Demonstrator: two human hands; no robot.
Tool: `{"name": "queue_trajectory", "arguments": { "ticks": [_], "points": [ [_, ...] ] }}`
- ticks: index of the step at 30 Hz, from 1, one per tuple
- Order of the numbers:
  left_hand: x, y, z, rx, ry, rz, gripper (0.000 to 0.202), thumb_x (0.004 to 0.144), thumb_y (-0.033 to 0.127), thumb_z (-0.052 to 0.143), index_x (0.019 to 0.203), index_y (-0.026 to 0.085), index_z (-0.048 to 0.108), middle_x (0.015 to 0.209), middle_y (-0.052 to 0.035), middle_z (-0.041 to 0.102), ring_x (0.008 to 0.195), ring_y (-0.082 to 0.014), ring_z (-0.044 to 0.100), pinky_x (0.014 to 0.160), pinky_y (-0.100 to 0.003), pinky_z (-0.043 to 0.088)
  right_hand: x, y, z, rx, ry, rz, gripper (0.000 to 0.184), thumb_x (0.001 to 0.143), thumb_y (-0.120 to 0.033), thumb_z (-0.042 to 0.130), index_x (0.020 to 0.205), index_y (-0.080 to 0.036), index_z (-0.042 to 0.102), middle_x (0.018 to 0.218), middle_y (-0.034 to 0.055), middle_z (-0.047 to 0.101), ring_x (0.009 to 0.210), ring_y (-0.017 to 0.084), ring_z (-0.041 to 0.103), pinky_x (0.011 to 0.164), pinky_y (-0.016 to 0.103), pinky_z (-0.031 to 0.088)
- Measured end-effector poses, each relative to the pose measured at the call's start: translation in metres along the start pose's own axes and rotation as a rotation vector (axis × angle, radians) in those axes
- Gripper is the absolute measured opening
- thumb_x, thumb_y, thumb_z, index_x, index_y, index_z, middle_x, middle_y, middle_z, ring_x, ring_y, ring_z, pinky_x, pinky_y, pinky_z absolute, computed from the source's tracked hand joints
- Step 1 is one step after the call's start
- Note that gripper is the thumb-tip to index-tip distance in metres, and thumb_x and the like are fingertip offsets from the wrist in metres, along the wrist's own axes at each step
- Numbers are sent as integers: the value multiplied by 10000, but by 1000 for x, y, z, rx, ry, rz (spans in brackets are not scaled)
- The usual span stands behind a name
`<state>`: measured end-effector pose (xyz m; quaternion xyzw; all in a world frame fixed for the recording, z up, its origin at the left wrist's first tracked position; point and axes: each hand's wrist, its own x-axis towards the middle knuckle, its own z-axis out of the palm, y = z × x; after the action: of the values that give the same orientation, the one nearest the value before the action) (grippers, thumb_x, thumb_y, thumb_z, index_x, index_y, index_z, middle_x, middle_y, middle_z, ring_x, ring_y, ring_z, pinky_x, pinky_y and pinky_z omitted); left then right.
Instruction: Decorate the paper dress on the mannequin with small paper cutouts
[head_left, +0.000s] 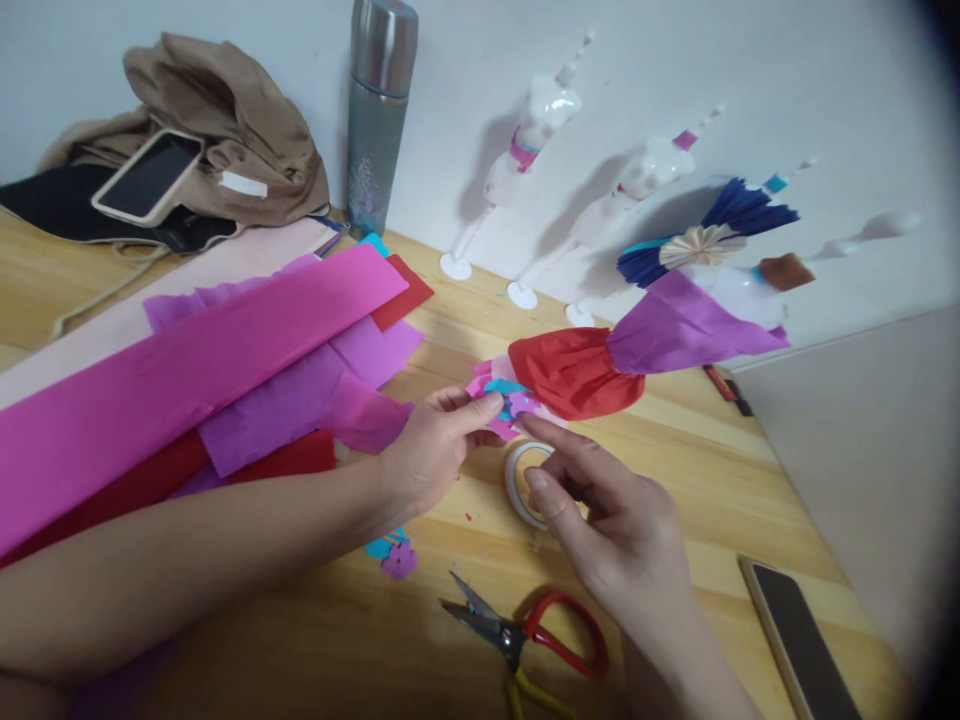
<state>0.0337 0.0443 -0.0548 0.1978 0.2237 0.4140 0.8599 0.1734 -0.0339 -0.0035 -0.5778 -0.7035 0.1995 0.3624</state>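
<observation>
Between thumb and fingers, my left hand (442,440) pinches the pink and blue paper trim at the end of a dressed figure. A purple paper flower (523,402) lies against this trim. My right hand (619,510) touches the flower with the index fingertip; its thumb is apart and nothing is gripped. The figure has a gathered red paper skirt (577,372), a purple paper wrap (675,325) and a brown square (784,272) near its white, rounded end. Below my hands lie a tape roll (517,485), scissors (510,640) with spread blades, and another blue-and-purple paper flower (397,558).
Pink paper (225,370) and purple sheets (277,405) cover the left side. Along the wall stand a flask (379,120) and several white figures (525,130) on round bases. A phone (802,640) lies at right, another phone (148,175) on a brown bag (225,110).
</observation>
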Motion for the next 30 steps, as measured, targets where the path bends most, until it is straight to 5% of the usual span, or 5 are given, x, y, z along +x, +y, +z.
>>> {"name": "queue_trajectory", "arguments": {
  "ticks": [6,12,30],
  "points": [
    [0,3,6,-7,-58,-10,171,750,265,833,838,154,737,832,-16,694,806,-135,613,835,-291,459,-2,6,3,143,-52,75,464,984,-232,579,1446,-271,558,610,-69,507,495,127,475,434,251,403],
    [3,5,8,18,-7,-11,131,724,182,839,760,144,719,743,3,653,717,-95,570,748,-241,443,0,6,5,272,-54,106,491,970,-202,578,1456,-251,527,610,-73,528,469,119,489,417,242,421],
    [3,8,16,8,-52,-4,118,704,165,808,761,158,704,750,0,658,733,-110,567,768,-265,429,-8,6,0,-33,144,-45,437,962,-159,618,1354,-350,641,670,-50,590,487,118,490,423,252,399]
  ]
}}
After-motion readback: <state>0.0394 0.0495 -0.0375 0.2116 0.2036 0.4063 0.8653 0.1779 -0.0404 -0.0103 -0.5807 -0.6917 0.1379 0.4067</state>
